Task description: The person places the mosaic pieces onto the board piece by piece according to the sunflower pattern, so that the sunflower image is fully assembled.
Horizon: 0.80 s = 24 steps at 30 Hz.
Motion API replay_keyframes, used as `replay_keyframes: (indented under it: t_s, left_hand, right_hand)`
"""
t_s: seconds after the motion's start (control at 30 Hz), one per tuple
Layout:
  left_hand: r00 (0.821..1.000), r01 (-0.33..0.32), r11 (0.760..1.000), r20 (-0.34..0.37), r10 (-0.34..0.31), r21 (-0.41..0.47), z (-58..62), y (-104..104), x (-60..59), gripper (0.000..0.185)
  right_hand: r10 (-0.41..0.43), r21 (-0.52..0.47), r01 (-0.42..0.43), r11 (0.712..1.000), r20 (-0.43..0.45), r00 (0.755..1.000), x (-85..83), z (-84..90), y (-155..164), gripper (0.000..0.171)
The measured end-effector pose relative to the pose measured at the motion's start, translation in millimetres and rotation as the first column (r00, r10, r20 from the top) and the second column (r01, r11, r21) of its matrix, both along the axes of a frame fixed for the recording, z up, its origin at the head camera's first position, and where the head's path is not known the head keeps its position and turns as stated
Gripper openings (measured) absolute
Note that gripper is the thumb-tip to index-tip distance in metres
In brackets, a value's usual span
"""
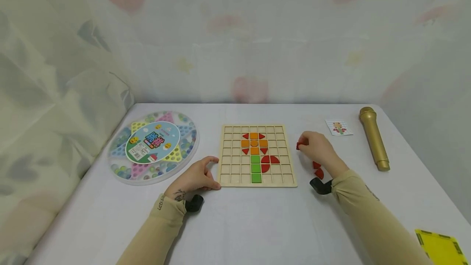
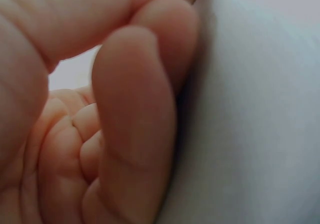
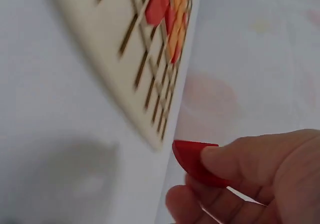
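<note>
A wooden grid board [image 1: 232, 175] lies in the middle of the table, with orange, red and green pieces set in it as a flower. My right hand [image 1: 316, 147] hovers just right of the board and pinches a small red piece [image 1: 298, 145] between thumb and fingers; the right wrist view shows the red piece [image 3: 192, 161] with the board [image 3: 100, 58] behind it. My left hand [image 1: 198, 175] rests on the table at the board's lower left corner, fingers loosely curled, holding nothing. The left wrist view shows only my curled fingers [image 2: 135, 108] against the white cloth.
Two more red pieces [image 1: 318, 169] lie on the cloth under my right wrist. A round marble game box [image 1: 152, 146] sits at the left, a small picture card [image 1: 339, 127] and a gold microphone [image 1: 374, 137] at the right, a yellow object [image 1: 439, 248] at the near right corner.
</note>
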<state>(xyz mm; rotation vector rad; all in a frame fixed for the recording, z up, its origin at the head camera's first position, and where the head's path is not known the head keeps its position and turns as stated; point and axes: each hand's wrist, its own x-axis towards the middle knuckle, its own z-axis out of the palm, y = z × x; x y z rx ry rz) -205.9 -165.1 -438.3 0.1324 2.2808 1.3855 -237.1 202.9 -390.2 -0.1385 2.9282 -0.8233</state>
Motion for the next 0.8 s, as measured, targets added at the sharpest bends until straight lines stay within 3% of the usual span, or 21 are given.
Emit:
replay_keyframes:
  t_s: [0.2, 0.43, 0.63, 0.8]
  left_hand:
    - [1.0, 0.005, 1.0, -0.007, -0.005, -0.012, 0.5, -0.5, 0.2, 0.082]
    - [1.0, 0.017, 0.999, -0.024, -0.018, -0.034, 2.6, 0.3, 0.7, 0.082]
    - [1.0, 0.007, 0.999, -0.011, -0.007, -0.032, 2.1, 0.1, 0.4, 0.081]
    - [1.0, 0.014, 1.0, -0.005, -0.014, -0.015, -0.1, -0.8, -0.3, 0.082]
  right_hand:
    - [0.084, -0.106, -0.091, 0.99, -0.066, 0.994, -7.4, 6.2, -43.2, 0.024]
    - [0.177, -0.19, -0.183, 0.965, -0.047, 0.983, -10.9, -5.5, -92.5, 0.016]
    - [0.281, -0.142, -0.285, 0.948, -0.047, 0.958, -10.9, -13.0, -121.9, 0.005]
    - [0.307, -0.066, -0.309, 0.949, -0.029, 0.951, -11.0, -14.6, -133.9, 0.006]
